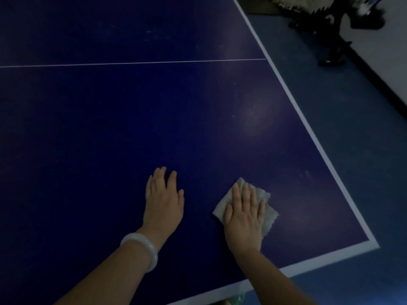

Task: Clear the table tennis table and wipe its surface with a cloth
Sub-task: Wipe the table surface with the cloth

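Step in hand: judged from the layout, the clearing looks done in the visible part and the wiping is under way near the table's right corner.
Table tennis table [110,128]: dark blue top with white edge lines and a thin white centre line; nothing lies on the part in view apart from the hands and the cloth.
Cloth [267,211]: a pale, crumpled rag, flat on the surface near the right-hand corner, mostly covered by the palm, its edges showing around the fingers.
Right hand [244,216]: fingers straight and slightly spread, pressing the cloth down flat; it pins the rag rather than gripping it.
Left hand [164,201]: laid flat on bare table just beside the cloth, fingers extended, holding nothing; it seems to serve as a brace. A white bangle [143,249] sits on that wrist.
Marks to reach: pale smudges [253,119] show further up the right side, and faint specks [308,173] lie near the right edge line.
Doing it well: keep the palm spread so the whole rag stays in contact; work in overlapping strokes out to the white border and off the corner, so dust is carried off rather than pushed about; refold if the cloth bunches under the fingers.
Risk: the light is dim, so streaks may be missed.
Beyond the table: a blue floor [352,150] and a dark, blurred stand [337,40] at upper right.
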